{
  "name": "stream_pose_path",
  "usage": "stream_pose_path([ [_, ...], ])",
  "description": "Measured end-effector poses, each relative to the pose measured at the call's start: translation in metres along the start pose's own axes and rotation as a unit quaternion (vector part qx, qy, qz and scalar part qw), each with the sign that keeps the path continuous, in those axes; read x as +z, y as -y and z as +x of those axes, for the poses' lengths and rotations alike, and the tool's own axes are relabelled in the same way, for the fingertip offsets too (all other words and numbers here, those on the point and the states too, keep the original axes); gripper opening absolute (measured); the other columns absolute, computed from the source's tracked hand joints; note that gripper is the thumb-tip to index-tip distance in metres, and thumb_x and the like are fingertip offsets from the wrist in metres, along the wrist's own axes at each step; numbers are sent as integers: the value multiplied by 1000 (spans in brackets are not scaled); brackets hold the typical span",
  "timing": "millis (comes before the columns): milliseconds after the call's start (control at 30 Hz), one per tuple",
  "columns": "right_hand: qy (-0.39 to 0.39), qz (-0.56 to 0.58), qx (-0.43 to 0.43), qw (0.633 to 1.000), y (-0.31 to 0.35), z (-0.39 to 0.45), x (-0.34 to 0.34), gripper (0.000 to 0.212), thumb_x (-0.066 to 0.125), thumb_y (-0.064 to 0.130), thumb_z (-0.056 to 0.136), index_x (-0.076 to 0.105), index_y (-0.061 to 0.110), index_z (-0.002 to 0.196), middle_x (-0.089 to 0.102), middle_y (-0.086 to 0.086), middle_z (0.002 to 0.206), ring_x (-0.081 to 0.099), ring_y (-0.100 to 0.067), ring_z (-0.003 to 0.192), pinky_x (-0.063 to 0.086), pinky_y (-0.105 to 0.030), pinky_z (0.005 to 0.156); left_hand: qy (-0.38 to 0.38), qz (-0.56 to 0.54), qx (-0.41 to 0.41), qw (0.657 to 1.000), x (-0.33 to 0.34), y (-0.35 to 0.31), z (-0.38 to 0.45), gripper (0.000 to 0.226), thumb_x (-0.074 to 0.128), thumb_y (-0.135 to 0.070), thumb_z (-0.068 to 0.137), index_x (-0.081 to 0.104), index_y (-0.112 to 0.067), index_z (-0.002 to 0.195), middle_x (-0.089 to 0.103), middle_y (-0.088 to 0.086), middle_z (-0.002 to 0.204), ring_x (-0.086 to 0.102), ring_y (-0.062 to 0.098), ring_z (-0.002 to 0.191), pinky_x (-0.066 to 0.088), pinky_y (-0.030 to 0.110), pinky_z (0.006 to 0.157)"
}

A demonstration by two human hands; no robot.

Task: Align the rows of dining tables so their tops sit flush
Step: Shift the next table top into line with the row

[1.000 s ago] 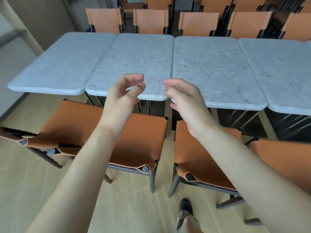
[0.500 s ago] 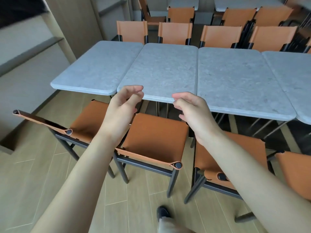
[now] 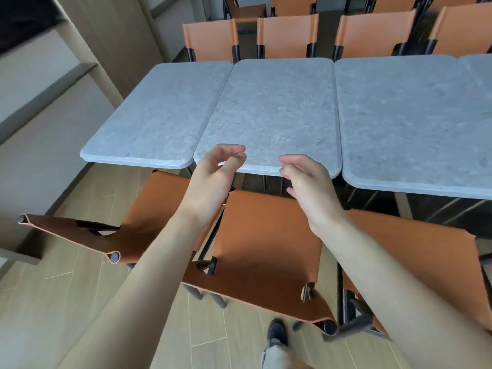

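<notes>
A person reaches both bare arms toward a row of grey stone-topped dining tables set side by side. The left hand (image 3: 213, 171) and right hand (image 3: 306, 179) hover at the near edge of the middle table (image 3: 271, 110), fingers loosely curled and slightly apart, holding nothing; whether any fingertip touches the edge cannot be told. The left table (image 3: 157, 113) sits just beside the middle one, its near edge a little farther from the camera, so the two fronts do not line up. The right table (image 3: 410, 121) also butts against the middle one, its near edge lying closer to the camera. Orange leather chairs (image 3: 266, 243) stand tucked along the near side below the arms, and more orange chairs (image 3: 287, 33) line the far side. A dark shoe (image 3: 277, 332) shows on the pale wood floor (image 3: 66, 302).
</notes>
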State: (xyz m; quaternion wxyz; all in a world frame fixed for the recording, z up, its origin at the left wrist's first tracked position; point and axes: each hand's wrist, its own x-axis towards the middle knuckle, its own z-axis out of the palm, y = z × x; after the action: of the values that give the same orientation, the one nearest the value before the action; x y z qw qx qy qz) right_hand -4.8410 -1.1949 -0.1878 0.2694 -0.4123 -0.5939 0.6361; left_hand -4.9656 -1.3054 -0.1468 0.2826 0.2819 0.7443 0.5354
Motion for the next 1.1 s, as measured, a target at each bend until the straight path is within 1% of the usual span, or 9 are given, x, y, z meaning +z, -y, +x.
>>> stream_pose_path([
  [133, -51, 18, 10, 998, -5, 52, 3, 29, 54, 16, 96, 66, 29, 120, 62, 17, 124, 56, 7, 112, 46, -39, 110, 23, 4, -16, 1000, 13, 1, 54, 17, 57, -28, 98, 68, -31, 111, 65, -22, 114, 57, 1, 118, 44, 33, 109],
  [267, -133, 44, 34, 990, -28, 88, 0, 33, 55, 18, 97, 61, 28, 128, 59, 17, 128, 57, -4, 120, 45, -39, 111, 50, 10, -41, 998, 28, 17, 95, 17, 56, -27, 99, 68, -31, 112, 65, -22, 112, 57, -3, 112, 44, 26, 103],
  [433, -211, 87, 87, 970, -80, 125, -15, 36, 54, 16, 99, 56, 24, 134, 57, 16, 124, 54, -5, 123, 43, -41, 114, 111, 42, -74, 990, 59, 52, 136, 17, 56, -32, 100, 66, -33, 113, 64, -13, 112, 56, 0, 90, 44, 9, 72],
  [533, -266, 109, 129, 949, -116, 140, -24, 44, 45, 38, 93, 52, 33, 136, 57, 22, 128, 50, -5, 129, 35, -44, 118, 145, 65, -92, 983, 79, 76, 161, 16, 56, -34, 99, 64, -36, 113, 63, -7, 118, 53, 0, 81, 42, 2, 58],
  [600, -308, 132, 157, 929, -137, 149, -30, 51, 36, 42, 95, 43, 39, 146, 51, 20, 142, 47, -6, 130, 33, -42, 118, 170, 90, -90, 977, 93, 93, 179, 17, 56, -35, 99, 63, -40, 114, 59, -6, 129, 55, -2, 88, 43, 8, 63],
  [733, -395, 220, 156, 878, -166, 177, -36, 51, 34, 36, 106, 30, 36, 156, 37, 13, 159, 42, -8, 137, 31, -33, 114, 217, 135, -34, 966, 120, 124, 219, 24, 58, -29, 100, 60, -35, 123, 44, -19, 144, 47, -28, 94, 37, -2, 70],
  [833, -428, 246, 147, 857, -189, 205, -29, 54, 29, 35, 105, 23, 35, 159, 32, 12, 163, 33, -10, 147, 26, -34, 117, 254, 224, 45, 940, 141, 152, 257, 33, 58, -27, 99, 56, -34, 131, 31, -16, 157, 28, 2, 143, 32, 17, 98],
  [967, -455, 274, 141, 835, -220, 236, -11, 56, 30, 37, 105, 19, 35, 160, 27, 12, 165, 23, -10, 152, 17, -41, 125, 291, 344, 155, 879, 166, 192, 305, 50, 55, -35, 99, 41, -32, 147, 8, -10, 167, 4, 13, 153, 16, 39, 123],
  [1100, -506, 284, 113, 807, -236, 272, -12, 80, 34, 51, 86, 14, 36, 161, 14, 19, 167, 17, -6, 154, 16, -43, 127, 303, 429, 272, 806, 186, 217, 351, 58, 45, -41, 102, 27, -26, 155, -4, -4, 169, -8, 23, 155, -2, 43, 126],
])
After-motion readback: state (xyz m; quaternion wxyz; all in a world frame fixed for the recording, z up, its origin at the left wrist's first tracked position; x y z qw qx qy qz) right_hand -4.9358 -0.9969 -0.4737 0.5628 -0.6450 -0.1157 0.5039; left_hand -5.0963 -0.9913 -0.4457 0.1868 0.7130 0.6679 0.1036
